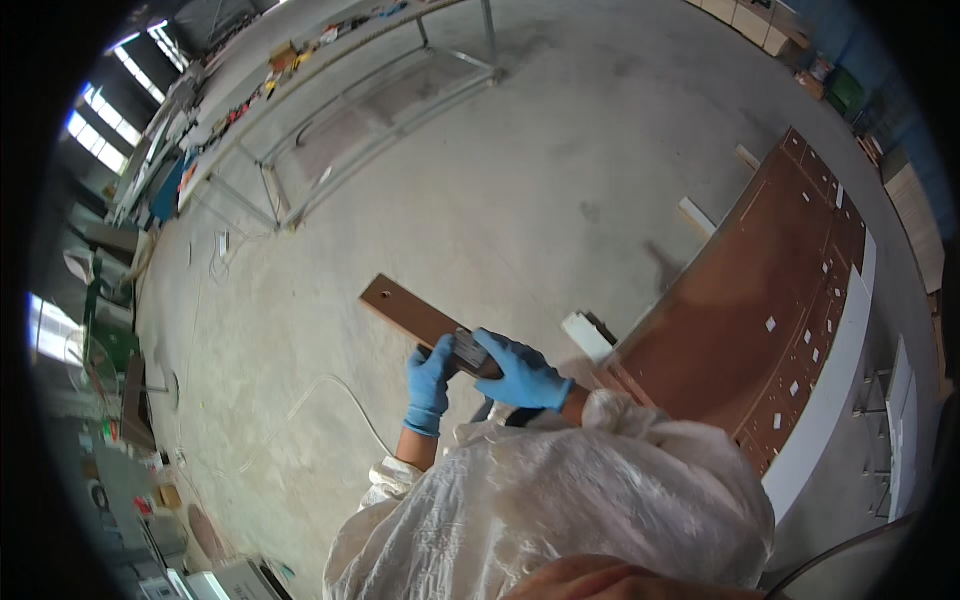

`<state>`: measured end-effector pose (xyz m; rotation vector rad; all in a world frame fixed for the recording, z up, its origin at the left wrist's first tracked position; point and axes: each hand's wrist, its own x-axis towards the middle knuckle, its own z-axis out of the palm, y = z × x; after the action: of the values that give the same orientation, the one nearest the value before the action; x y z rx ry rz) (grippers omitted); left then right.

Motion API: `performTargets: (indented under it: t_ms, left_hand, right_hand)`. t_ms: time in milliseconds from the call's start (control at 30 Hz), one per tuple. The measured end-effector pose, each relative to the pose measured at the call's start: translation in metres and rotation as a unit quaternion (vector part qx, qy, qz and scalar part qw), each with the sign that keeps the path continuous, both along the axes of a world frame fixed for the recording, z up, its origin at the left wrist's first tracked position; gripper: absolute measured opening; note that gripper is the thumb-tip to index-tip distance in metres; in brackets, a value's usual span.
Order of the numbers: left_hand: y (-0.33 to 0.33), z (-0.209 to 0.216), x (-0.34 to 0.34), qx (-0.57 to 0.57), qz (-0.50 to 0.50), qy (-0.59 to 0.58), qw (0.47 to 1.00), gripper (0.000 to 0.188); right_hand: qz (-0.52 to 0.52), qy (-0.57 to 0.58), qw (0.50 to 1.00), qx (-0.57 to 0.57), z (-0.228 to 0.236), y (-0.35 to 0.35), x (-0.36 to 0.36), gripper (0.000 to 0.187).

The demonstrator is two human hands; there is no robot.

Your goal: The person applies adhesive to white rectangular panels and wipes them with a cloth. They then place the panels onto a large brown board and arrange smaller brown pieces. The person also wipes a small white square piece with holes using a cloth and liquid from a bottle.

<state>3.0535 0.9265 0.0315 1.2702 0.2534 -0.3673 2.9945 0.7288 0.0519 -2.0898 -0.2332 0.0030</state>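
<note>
Both of my hands wear blue gloves and meet in front of my body. My left hand point(429, 382) is closed on the near left edge of a narrow brown board point(415, 312), which has a small hole near its far end. On the board's near part lies a dark grey, scuffed-looking block point(471, 352). My right hand point(523, 375) is closed around the block's right side, its fingers pressing it to the board. Part of the block and the board's near end are hidden by the gloves.
To my right, a large brown panel point(720, 290) with small white pieces on it rests on white supports point(588, 336). A metal frame table point(390, 125) stands ahead to the left. A pale cable point(335, 380) runs over the concrete floor point(260, 330) at my left.
</note>
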Motion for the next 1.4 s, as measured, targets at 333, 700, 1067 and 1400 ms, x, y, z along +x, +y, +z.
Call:
performTargets:
  t_ms: [333, 700, 1067, 1400]
  left_hand:
    - [-0.208, 0.028, 0.282, 0.011, -0.405, -0.132, 0.905, 0.037]
    - [-0.423, 0.021, 0.504, 0.002, -0.427, -0.116, 0.897, 0.044]
    - [-0.672, -0.016, 0.633, -0.194, -0.575, 0.129, 0.784, 0.053]
    - [-0.964, -0.003, 0.717, -0.092, -0.687, 0.138, 0.708, 0.043]
  right_hand:
    - [-0.227, 0.036, 0.944, 0.235, -0.028, -0.159, 0.187, 0.039]
    - [-0.276, 0.132, 0.869, 0.389, -0.014, -0.383, 0.389, 0.029]
    - [-0.568, -0.027, 0.669, 0.479, -0.013, -0.625, 0.556, 0.031]
    - [-0.666, -0.182, 0.455, 0.562, -0.020, -0.832, 0.620, 0.032]
